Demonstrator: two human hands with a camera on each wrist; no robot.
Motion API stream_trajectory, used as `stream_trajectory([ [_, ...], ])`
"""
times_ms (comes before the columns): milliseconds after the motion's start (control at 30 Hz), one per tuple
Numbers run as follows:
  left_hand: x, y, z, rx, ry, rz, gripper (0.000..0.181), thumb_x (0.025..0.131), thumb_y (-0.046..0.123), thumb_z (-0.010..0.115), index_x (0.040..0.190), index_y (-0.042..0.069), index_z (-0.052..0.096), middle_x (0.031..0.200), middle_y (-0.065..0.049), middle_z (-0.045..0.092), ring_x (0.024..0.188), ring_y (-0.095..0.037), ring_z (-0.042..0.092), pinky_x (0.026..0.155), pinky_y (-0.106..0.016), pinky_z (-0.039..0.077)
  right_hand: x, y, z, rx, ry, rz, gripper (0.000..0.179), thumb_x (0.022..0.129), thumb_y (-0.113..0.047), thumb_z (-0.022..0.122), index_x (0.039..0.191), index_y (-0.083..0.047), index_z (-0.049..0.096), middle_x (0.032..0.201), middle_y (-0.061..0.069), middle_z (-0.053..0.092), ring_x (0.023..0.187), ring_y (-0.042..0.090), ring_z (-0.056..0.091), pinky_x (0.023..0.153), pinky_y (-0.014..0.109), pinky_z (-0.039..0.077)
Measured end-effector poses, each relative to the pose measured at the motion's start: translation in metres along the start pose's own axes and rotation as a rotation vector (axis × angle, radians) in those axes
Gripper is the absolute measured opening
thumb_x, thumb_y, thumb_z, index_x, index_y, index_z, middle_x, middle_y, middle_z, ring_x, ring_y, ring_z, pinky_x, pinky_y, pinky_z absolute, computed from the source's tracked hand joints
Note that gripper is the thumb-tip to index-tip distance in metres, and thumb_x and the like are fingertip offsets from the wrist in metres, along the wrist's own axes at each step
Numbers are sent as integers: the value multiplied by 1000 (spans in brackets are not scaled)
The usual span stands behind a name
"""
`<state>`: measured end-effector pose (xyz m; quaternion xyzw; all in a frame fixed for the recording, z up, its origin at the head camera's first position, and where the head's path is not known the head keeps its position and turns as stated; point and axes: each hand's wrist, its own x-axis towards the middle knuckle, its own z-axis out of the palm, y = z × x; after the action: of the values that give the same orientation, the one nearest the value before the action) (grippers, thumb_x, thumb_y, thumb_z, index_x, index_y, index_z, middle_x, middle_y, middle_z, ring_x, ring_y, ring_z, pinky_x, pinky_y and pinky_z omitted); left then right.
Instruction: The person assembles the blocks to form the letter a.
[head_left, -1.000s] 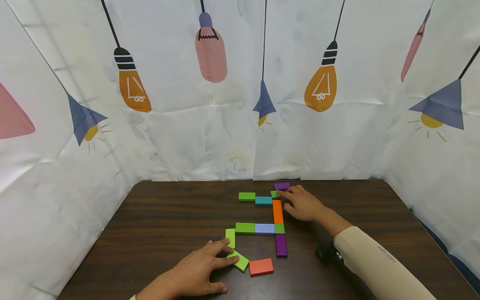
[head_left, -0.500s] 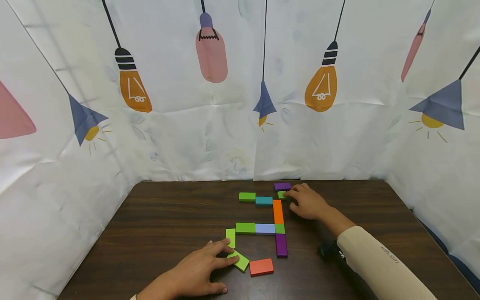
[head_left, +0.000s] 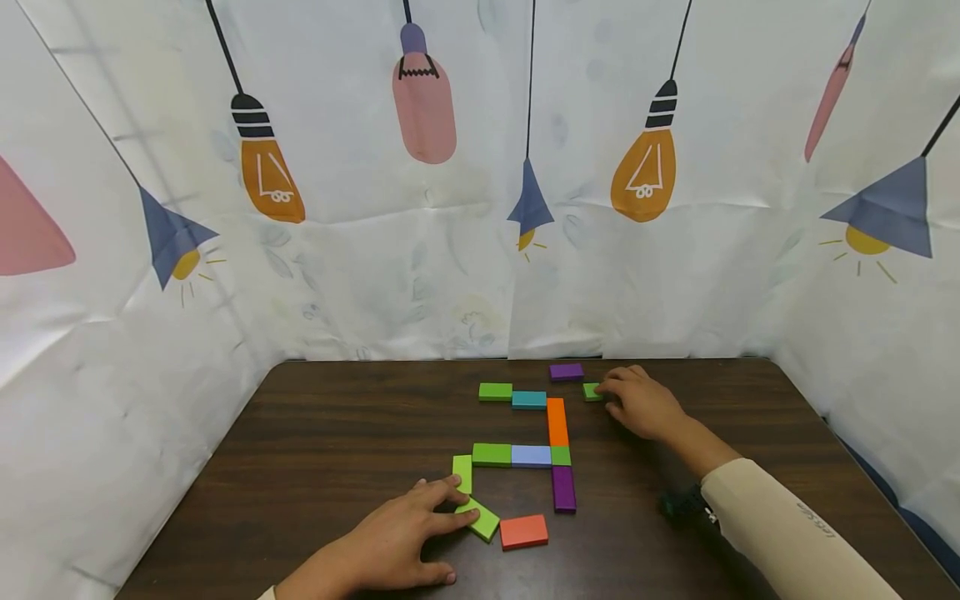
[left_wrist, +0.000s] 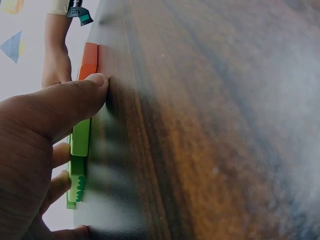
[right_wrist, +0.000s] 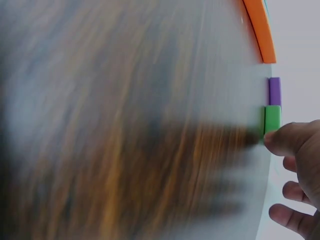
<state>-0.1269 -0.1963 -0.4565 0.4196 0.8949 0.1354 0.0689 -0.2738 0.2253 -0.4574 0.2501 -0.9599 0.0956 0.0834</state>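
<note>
My left hand (head_left: 396, 532) lies at the near left, fingers spread. One fingertip touches an upright lime block (head_left: 462, 473) and another rests on a slanted lime block (head_left: 480, 521); the left wrist view shows the thumb apart from them. At the far right my right hand (head_left: 643, 403) pinches a small green block (head_left: 592, 392) between thumb and fingers, low at the table. In the right wrist view the thumb meets the end of this green block (right_wrist: 272, 120). A purple block (head_left: 566, 372) lies just behind and left of it.
A line of flat blocks spans the table's middle: green (head_left: 492, 454), pale blue (head_left: 531, 456), small green (head_left: 560, 456), purple (head_left: 564, 489), orange (head_left: 557, 422). Teal (head_left: 529, 400) and green (head_left: 496, 392) blocks lie behind; a red block (head_left: 524, 532) in front. The table (head_left: 315, 450) meets a printed cloth (head_left: 420, 275).
My right hand has slid the small green block rightward, away from the orange block's far end and past the purple block. My left hand has kept its place on the lime blocks.
</note>
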Motion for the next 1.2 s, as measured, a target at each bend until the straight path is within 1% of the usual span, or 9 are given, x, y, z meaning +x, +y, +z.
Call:
stream_trajectory([
  [100, 0, 0, 0, -2, 2, 4, 69, 92, 57, 71, 152, 32, 51, 153, 1, 46, 145, -27, 39, 105, -62, 42, -4, 4, -2, -8, 5, 13, 29, 91, -15, 79, 120, -14, 75, 132, 14, 62, 120, 37, 53, 88, 54, 55],
  [233, 0, 1, -1, -6, 2, 3, 69, 91, 56, 72, 152, 32, 51, 153, 1, 46, 145, -27, 39, 105, -62, 42, -9, 10, -5, -13, -4, 43, 28, 90, -18, 80, 117, -14, 76, 133, 14, 62, 123, 36, 53, 88, 54, 55],
  [367, 0, 1, -3, -5, 1, 0, 68, 92, 56, 71, 152, 31, 51, 152, 2, 46, 146, -26, 38, 106, -61, 42, -12, 13, -8, -8, -20, 70, 24, 90, -17, 81, 113, -13, 77, 132, 12, 65, 123, 35, 54, 84, 52, 56],
  [500, 0, 2, -3, -3, 5, 2, 68, 92, 55, 72, 152, 31, 52, 152, 2, 47, 146, -26, 38, 107, -61, 41, -13, 16, -10, 15, -43, 103, 20, 89, -16, 80, 108, -13, 77, 122, 11, 70, 115, 34, 59, 77, 49, 57],
  [667, 0, 2, -3, -2, 7, 3, 68, 92, 55, 72, 152, 31, 52, 151, 2, 47, 146, -26, 38, 107, -61, 41, -18, 17, -12, 36, -75, 130, 17, 89, -17, 79, 106, -15, 76, 113, 9, 70, 100, 29, 64, 61, 43, 54],
  [733, 0, 2, -3, -10, 0, -4, 68, 92, 56, 72, 152, 31, 52, 152, 2, 46, 145, -25, 38, 107, -61, 41, -21, 17, -13, 40, -80, 126, 17, 89, -19, 79, 106, -15, 76, 110, 8, 69, 96, 27, 64, 58, 40, 51],
  [867, 1, 2, -2, -16, -11, -10, 68, 92, 56, 72, 152, 32, 51, 154, 0, 45, 145, -25, 39, 106, -61, 42, -27, 15, -13, 41, -72, 101, 18, 89, -21, 80, 105, -16, 75, 106, 5, 70, 92, 24, 63, 56, 37, 49],
  [1033, 1, 1, -1, -12, -11, -10, 69, 91, 56, 72, 152, 32, 51, 154, 0, 45, 144, -26, 41, 105, -62, 43, -35, 10, -15, 48, -44, 58, 22, 87, -24, 82, 107, -17, 75, 106, 2, 70, 94, 23, 64, 57, 35, 50],
  [1200, 1, 1, -2, -20, -14, -15, 69, 91, 56, 72, 152, 33, 51, 154, 0, 45, 144, -26, 40, 105, -62, 42, -43, -1, -16, 41, 6, 2, 25, 85, -25, 84, 107, -18, 76, 106, 1, 70, 96, 23, 64, 58, 33, 52],
])
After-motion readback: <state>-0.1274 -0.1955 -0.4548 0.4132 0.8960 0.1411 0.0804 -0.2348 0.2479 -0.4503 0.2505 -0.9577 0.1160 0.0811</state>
